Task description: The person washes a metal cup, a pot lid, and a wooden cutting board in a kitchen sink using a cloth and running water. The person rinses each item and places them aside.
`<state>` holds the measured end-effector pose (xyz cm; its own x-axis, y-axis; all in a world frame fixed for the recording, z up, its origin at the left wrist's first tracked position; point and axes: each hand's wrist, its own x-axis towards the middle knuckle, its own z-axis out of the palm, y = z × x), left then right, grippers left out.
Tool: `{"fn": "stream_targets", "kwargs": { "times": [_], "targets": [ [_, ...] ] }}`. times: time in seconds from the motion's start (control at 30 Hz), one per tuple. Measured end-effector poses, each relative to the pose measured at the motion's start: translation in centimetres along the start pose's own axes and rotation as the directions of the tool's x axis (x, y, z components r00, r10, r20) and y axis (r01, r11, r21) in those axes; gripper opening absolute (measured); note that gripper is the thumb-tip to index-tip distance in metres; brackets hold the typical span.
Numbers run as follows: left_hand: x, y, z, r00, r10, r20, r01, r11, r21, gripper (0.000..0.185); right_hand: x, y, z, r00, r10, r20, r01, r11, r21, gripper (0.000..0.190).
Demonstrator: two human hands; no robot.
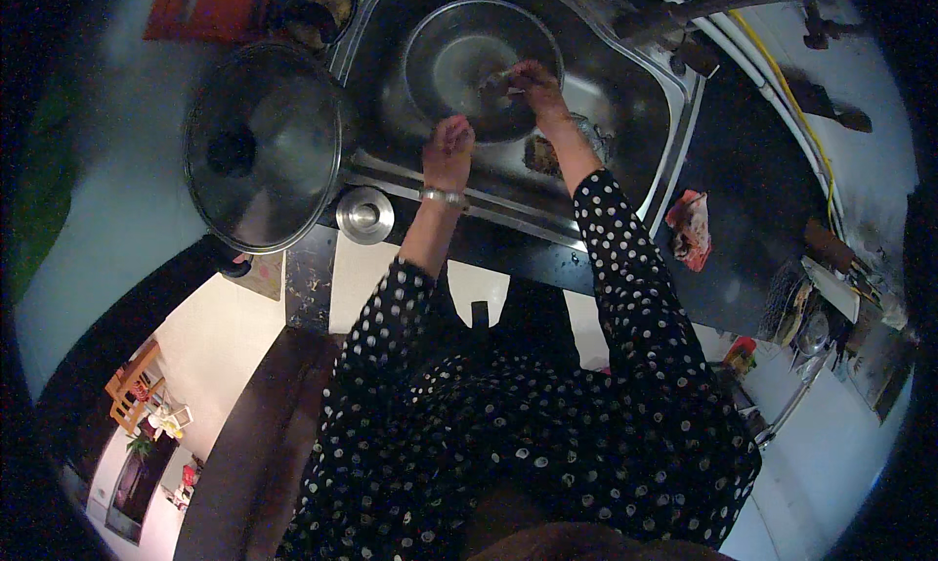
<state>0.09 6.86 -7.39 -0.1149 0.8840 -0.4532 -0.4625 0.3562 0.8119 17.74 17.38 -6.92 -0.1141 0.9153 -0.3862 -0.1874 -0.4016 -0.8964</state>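
A round metal basin point(429, 55) stands in the stainless steel sink point(630, 128) before me. Over its right side is my right hand point(538, 92), fingers pinched together near a small pale thing that is too dark to name. My left hand point(448, 154), with a metal band at the wrist, is curled at the basin's near rim; whether it grips the rim is unclear. Just behind my right wrist, a brown scrubbing pad or similar clump point(541, 156) lies on the sink floor, partly hidden by the forearm, with clear crumpled material point(597, 139) beside it.
Left of the sink rests a large pan lid point(293, 143) with a dark knob. A small metal bowl or lid point(365, 215) sits at the sink's front left corner. A red and white cloth point(689, 231) lies on the dark counter at right. The faucet point(703, 7) reaches in from the upper right.
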Motion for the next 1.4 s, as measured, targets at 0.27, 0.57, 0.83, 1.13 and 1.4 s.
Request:
{"fn": "stream_targets", "kwargs": {
  "times": [0.27,0.57,0.83,1.13,1.4],
  "targets": [
    [5.3,1.0,4.6,0.96,-0.252,-0.122,0.258,0.965,0.04,0.037,-1.9,-3.9,0.5,0.993,0.059,0.107,-0.083,0.969,0.234,0.011],
    [6.8,-0.4,4.1,0.953,0.163,-0.255,-0.133,0.983,0.13,0.04,-2.3,-2.6,0.9,0.951,-0.292,0.099,0.293,0.758,-0.583,0.01],
    [5.0,2.9,6.2,0.898,0.432,-0.088,-0.395,0.877,0.272,0.036,-1.8,-2.6,0.4,0.959,-0.28,0.031,0.268,0.874,-0.406,0.008],
    [6.6,1.4,2.6,0.899,0.261,-0.352,-0.2,0.959,0.201,0.023,-0.4,-2.9,-0.8,0.958,-0.221,-0.183,0.209,0.974,-0.082,0.008],
    [10.2,-4.4,7.6,0.837,0.468,-0.282,-0.077,0.612,0.787,0.042,10.5,12.9,-15.2,0.917,-0.391,-0.08,0.004,0.209,-0.978,0.037]
  ]
}}
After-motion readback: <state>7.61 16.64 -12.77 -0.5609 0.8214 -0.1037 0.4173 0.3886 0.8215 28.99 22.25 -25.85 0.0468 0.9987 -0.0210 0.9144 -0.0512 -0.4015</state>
